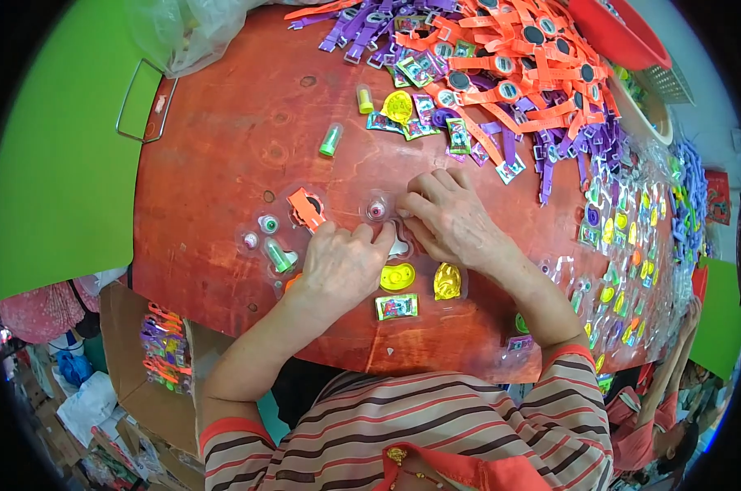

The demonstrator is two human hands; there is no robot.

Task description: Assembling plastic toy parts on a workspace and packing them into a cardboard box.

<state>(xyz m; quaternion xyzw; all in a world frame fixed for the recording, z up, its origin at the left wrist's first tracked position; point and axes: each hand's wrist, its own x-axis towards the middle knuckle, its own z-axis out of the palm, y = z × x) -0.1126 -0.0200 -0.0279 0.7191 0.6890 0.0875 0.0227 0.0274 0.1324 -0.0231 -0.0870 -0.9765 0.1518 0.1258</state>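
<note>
A clear plastic blister tray lies before me with small toys in its hollows. My left hand (342,260) is curled over its middle, index fingertip at a small white piece (399,245). Just across from it, my right hand (451,219) bends its fingers down at the tray's far right; what lies under the fingertips is hidden. Around the hands sit an orange toy watch (307,209), a toy eyeball (376,209), a green-eyed one (268,223), a green tube (278,255), a yellow oval toy (397,277), a gold-yellow piece (447,281) and a small packet (397,307).
Orange and purple toy watches (534,65) are heaped at the far right, with loose packets before them. A red basin (624,33) stands behind. Filled blister trays (624,245) are stacked at right, near another person's arm (673,352). A cardboard box (141,360) is at left.
</note>
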